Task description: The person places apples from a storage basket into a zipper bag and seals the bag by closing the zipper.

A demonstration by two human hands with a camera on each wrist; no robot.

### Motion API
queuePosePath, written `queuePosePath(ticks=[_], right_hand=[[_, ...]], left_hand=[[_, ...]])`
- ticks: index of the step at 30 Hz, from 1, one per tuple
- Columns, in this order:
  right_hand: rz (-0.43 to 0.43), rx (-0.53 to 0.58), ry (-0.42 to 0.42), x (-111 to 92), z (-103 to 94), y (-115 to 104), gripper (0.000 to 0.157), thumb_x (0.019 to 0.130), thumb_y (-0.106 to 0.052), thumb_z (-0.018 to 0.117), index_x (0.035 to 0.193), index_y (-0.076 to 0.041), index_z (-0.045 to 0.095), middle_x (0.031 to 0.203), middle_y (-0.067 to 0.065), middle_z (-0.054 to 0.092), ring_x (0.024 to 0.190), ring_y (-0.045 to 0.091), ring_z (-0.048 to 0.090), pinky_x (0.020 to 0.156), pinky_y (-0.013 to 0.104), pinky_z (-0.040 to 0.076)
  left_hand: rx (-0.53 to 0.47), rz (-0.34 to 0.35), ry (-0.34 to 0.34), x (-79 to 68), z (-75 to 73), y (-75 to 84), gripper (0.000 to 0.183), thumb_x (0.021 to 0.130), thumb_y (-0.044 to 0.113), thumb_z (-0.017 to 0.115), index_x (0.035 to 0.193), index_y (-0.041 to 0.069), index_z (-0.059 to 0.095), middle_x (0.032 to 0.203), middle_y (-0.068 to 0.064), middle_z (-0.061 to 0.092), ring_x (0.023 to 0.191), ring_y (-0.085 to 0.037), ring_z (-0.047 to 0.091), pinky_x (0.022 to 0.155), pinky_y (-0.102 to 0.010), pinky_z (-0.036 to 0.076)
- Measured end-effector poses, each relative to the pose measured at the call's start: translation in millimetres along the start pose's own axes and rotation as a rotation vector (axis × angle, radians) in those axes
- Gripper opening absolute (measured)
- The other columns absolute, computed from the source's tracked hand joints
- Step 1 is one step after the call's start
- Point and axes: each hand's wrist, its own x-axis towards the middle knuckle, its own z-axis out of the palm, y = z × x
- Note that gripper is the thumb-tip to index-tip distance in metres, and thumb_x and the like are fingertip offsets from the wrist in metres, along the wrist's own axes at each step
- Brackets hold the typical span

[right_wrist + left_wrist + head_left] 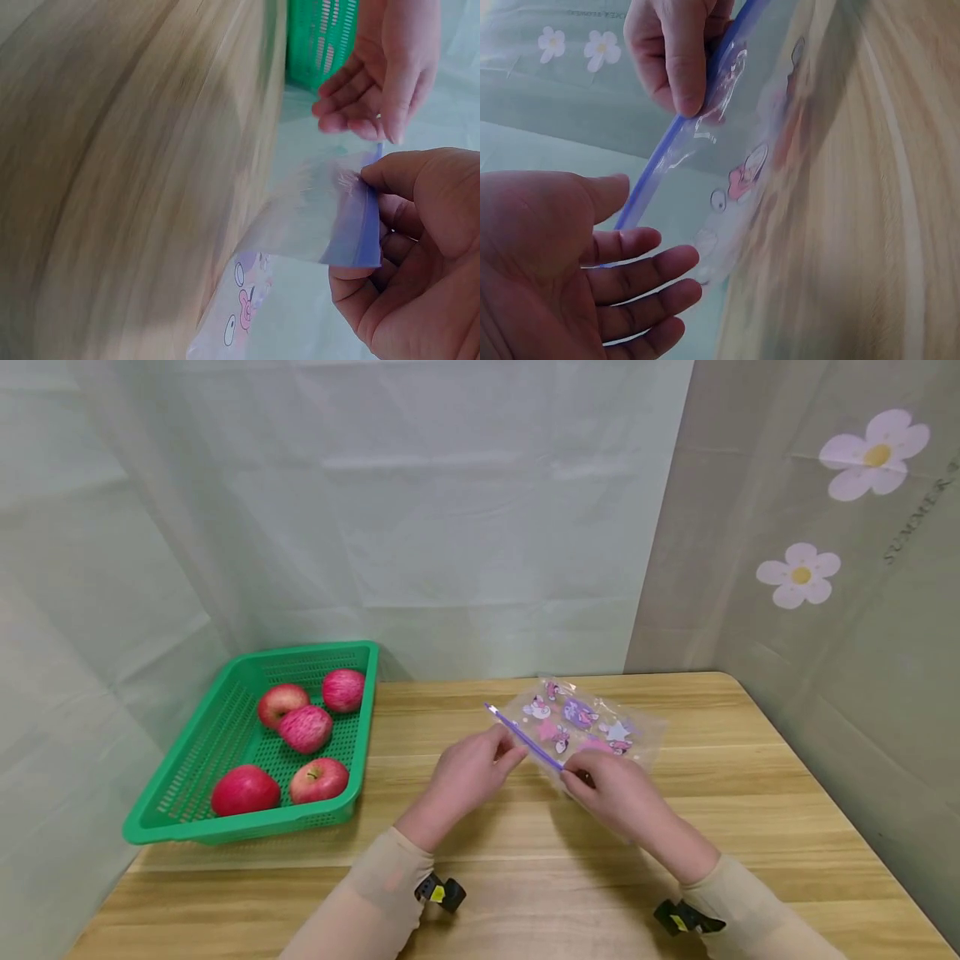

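Note:
A clear zip bag (577,714) with a purple zip edge and pink and purple cartoon prints hangs above the table. My right hand (611,789) pinches it by the zip edge between thumb and fingers, as the right wrist view shows. My left hand (472,772) is beside the other end of the zip. In the left wrist view its fingers (641,300) are spread and loosely bent, with nothing gripped in them. Whether the left thumb touches the zip cannot be told. The bag looks flat.
To the left stands a green plastic basket (363,735) holding several red apples (306,729). The wooden table (510,893) ends at a pale curtain (450,527) behind and a flowered one (750,635) on the right.

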Motion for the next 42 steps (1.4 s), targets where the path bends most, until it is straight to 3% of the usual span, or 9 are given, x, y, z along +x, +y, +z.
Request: queuePosePath(ticks=[7, 14, 18, 23, 27, 33, 42], right_hand=[[-0.001, 0.021, -0.002, 4.2, 6.0, -7.3, 0.013, 0.103, -0.015, 0.077, 0.091, -0.015, 0.078, 0.079, -0.010, 0.063, 0.069, 0.008, 0.053, 0.062, 0.029, 0.048], [0.015, 0.029, 0.004, 7.5, 7.9, -15.1, 0.012, 0.104, -0.017, 0.077, 0.093, -0.014, 0.079, 0.079, -0.011, 0.063, 0.068, 0.008, 0.053, 0.062, 0.029, 0.048], [0.004, 0.015, 0.022, 9.1, 8.6, -19.5, 0.013, 0.104, -0.018, 0.078, 0.091, -0.016, 0.078, 0.077, -0.011, 0.062, 0.067, 0.008, 0.052, 0.061, 0.029, 0.047], [-0.017, -0.006, 0.044, 10.4, 9.6, -23.5, 0.015, 0.104, -0.019, 0.078, 0.089, -0.019, 0.077, 0.075, -0.012, 0.060, 0.065, 0.007, 0.050, 0.059, 0.028, 0.046], [-0.032, -0.013, 0.049, 11.5, 9.7, -26.2, 0.016, 0.104, -0.020, 0.078, 0.088, -0.020, 0.075, 0.073, -0.014, 0.058, 0.064, 0.006, 0.050, 0.058, 0.028, 0.045], [-0.032, -0.014, 0.039, 12.0, 9.6, -29.2, 0.015, 0.103, -0.022, 0.080, 0.089, -0.021, 0.076, 0.074, -0.015, 0.059, 0.063, 0.005, 0.050, 0.057, 0.028, 0.044], [-0.035, 0.005, 0.040, 12.6, 11.7, -31.3, 0.013, 0.103, -0.026, 0.081, 0.091, -0.023, 0.077, 0.077, -0.016, 0.062, 0.064, 0.004, 0.052, 0.058, 0.029, 0.046]], left_hand=[[-0.135, -0.034, -0.017, 1.3, 3.7, -0.8, 0.029, 0.114, 0.043, 0.061, 0.107, 0.017, 0.072, 0.082, 0.004, 0.061, 0.071, -0.015, 0.054, 0.063, -0.033, 0.047], [-0.178, -0.039, -0.051, 2.7, 3.6, -2.9, 0.041, 0.117, 0.041, 0.057, 0.094, 0.012, 0.074, 0.070, 0.003, 0.056, 0.062, -0.014, 0.050, 0.058, -0.032, 0.044], [-0.231, -0.063, -0.071, 2.4, 2.8, -4.1, 0.044, 0.117, 0.041, 0.055, 0.095, 0.009, 0.077, 0.071, 0.002, 0.060, 0.061, -0.014, 0.051, 0.057, -0.031, 0.044], [-0.320, -0.110, -0.083, 2.7, 0.6, -3.6, 0.041, 0.117, 0.039, 0.056, 0.104, 0.009, 0.080, 0.090, -0.003, 0.076, 0.076, -0.014, 0.067, 0.066, -0.035, 0.054], [-0.373, -0.119, -0.079, 3.6, -0.8, -3.5, 0.036, 0.117, 0.034, 0.056, 0.106, 0.009, 0.079, 0.103, -0.007, 0.080, 0.085, -0.014, 0.073, 0.076, -0.037, 0.059], [-0.454, -0.125, -0.075, 3.9, -1.2, -5.0, 0.029, 0.117, 0.029, 0.059, 0.105, 0.011, 0.078, 0.102, -0.003, 0.080, 0.085, -0.014, 0.075, 0.074, -0.035, 0.057], [-0.473, -0.102, -0.060, 5.2, -1.1, -6.8, 0.023, 0.115, 0.023, 0.061, 0.107, 0.010, 0.078, 0.100, -0.004, 0.079, 0.084, -0.014, 0.074, 0.073, -0.034, 0.056]])
